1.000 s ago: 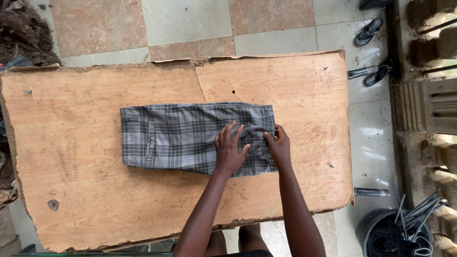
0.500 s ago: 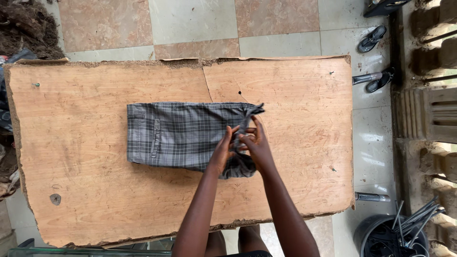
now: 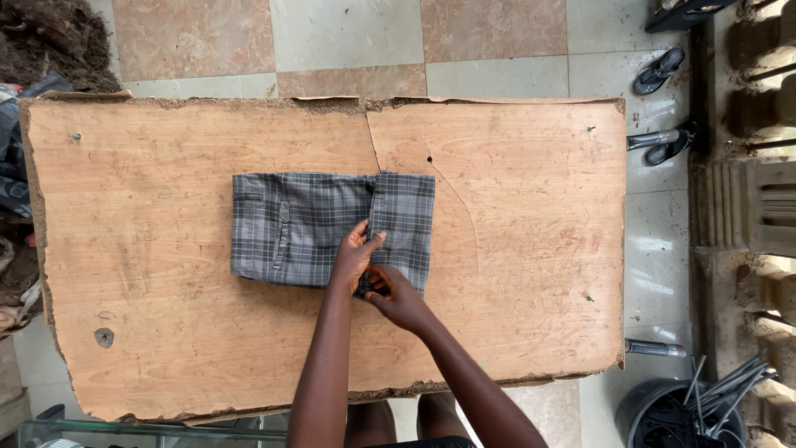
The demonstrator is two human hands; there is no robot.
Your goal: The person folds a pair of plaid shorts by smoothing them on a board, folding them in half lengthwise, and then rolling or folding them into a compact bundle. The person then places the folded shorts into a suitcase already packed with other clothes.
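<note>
A grey plaid garment (image 3: 332, 228), prob. shorts, is laid flat near the middle of the desk (image 3: 514, 249), a rough-edged wooden board w/ a crack running down from its far edge. The cloth is spread flat so that folds can be pressed against a firm surface. Its right end is turned back over the rest, so a doubled band is seen at the right side, w/ the fold seam running front to back; a pocket and stitching are seen on the left part.

The left hand (image 3: 355, 257) is laid on the garment just left of that seam, fingers mostly extended and slightly spread, palm down, pressing the cloth flat; nothing is clamped by it. The right hand (image 3: 400, 300) is set at the near edge of the folded band, just beside the left hand and touching it; its fingers are curled, and the near hem appears to be pinched, though the exact grip is hidden by the left hand.

Around the desk, tiled floor (image 3: 348, 37), sandals (image 3: 659, 70) at the far right and a dark bucket of metal rods (image 3: 688, 406) at the near right are seen
</note>
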